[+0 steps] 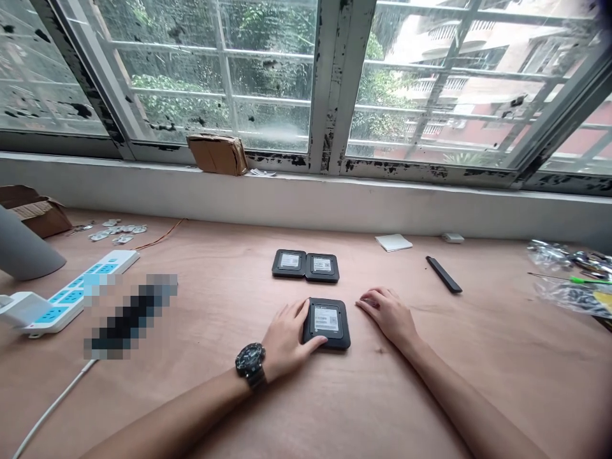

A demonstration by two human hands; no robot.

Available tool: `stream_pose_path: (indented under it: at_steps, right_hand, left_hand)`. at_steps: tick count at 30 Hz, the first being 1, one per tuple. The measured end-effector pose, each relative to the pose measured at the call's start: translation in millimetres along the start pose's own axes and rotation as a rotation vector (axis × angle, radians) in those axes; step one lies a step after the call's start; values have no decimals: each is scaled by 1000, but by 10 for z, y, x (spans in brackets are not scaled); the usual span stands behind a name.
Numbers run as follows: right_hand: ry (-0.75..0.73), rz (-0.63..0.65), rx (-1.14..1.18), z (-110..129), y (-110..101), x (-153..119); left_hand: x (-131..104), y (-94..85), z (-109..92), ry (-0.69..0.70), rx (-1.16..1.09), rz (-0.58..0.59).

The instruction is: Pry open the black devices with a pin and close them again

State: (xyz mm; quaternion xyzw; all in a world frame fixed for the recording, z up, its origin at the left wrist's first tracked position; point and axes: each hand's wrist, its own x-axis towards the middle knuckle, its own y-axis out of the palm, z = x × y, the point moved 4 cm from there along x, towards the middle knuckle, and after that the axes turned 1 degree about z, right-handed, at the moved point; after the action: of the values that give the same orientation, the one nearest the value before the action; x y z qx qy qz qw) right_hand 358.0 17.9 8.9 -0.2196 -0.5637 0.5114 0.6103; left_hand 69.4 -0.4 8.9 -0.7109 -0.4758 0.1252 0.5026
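Note:
My left hand, with a black watch on its wrist, holds the left side of a black square device that bears a white label and lies on the wooden table. Its thumb rests along the near edge and its fingers reach the far left corner. Just to the right, my right hand rests on the table with its fingers curled, not touching the device; whether anything is between the fingertips is too small to tell. Beyond them two similar black devices, a left one and a right one, lie side by side.
A white power strip, a pixelated object and small packets are at the left. Farther right lie a folded white paper, a black bar and plastic bags. A cardboard box stands on the windowsill.

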Motion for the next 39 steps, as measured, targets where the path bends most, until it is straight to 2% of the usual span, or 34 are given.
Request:
stream_pose_path:
  at_steps: [2, 4, 8, 12, 14, 17, 20, 24, 29, 33, 39]
  right_hand:
    - [21, 4, 15, -41, -35, -10]
    - [34, 25, 32, -77, -59, -21]
    - [35, 3, 62, -79, -98, -23]
    - [75, -141, 230, 33, -175, 3]
    - [136, -189, 434, 121, -208, 16]
    - [211, -288, 776, 300, -248, 30]
    - [226, -360, 949, 508, -240, 45]
    - [166, -329, 955, 700, -126, 70]
    - [116, -292, 915, 716, -3, 90]
    - [89, -275, 909, 708, 9, 94]
    - [139, -166, 875, 763, -65, 113]
  left_hand:
    - [58, 26, 45, 71, -38, 60]
    - [139, -12, 144, 111, -56, 68]
    - [235, -132, 316, 43, -89, -30]
    - [185, -82, 172, 139, -67, 49]
    - [145, -29, 72, 191, -40, 109]
    - [99, 17, -4, 202, -9, 139]
    - [60, 31, -14, 188, 28, 135]
    - [23, 37, -5, 199, 47, 114]
    - [19, 42, 3, 212, 43, 84]
    - [18, 24, -13, 209, 54, 95]
    - [2, -2, -25, 215, 49, 89]
